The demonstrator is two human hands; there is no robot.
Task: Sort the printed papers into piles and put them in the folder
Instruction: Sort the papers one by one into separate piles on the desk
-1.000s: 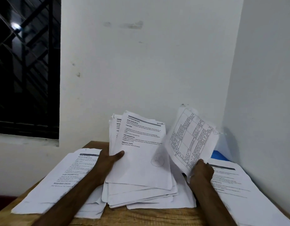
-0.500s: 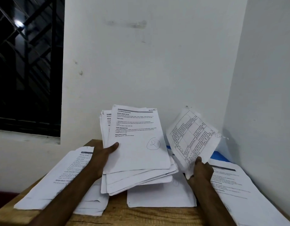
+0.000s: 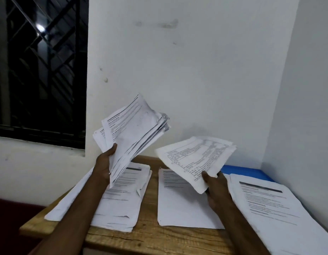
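My left hand grips a thick stack of printed papers, raised and tilted above the table. A thin sheet with a printed table is pinched by my right hand and held low over the middle pile. A left pile lies under my left arm, and a right pile sits against the side wall. A blue folder shows behind the right pile, mostly covered.
The wooden table stands in a corner, with white walls behind and to the right. A dark barred window is at the left. The table's front edge is near the bottom of the view.
My left hand lifted the thick stack off the middle pile and swung it up and left. My right hand lowered its sheet from upright to nearly flat over the middle pile.
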